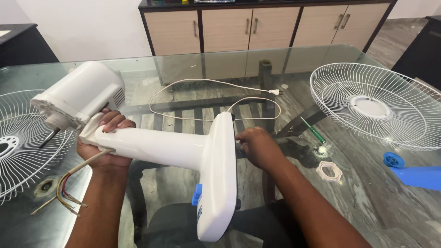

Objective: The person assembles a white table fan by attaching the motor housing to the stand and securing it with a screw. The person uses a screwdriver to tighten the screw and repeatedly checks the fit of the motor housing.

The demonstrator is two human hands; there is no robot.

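A white table fan body lies on its side above a glass table. My left hand grips its neck just below the motor housing, whose bare shaft points left. Loose coloured wires hang out near that hand. The flat base with blue buttons faces me. My right hand rests at the underside of the base, fingers curled; what they touch is hidden. The white power cord loops across the glass to its plug.
A white wire guard lies at the right, another guard at the left. A green screwdriver, a white ring nut, a blue knob and a blue fan blade sit on the glass. A wooden cabinet stands behind.
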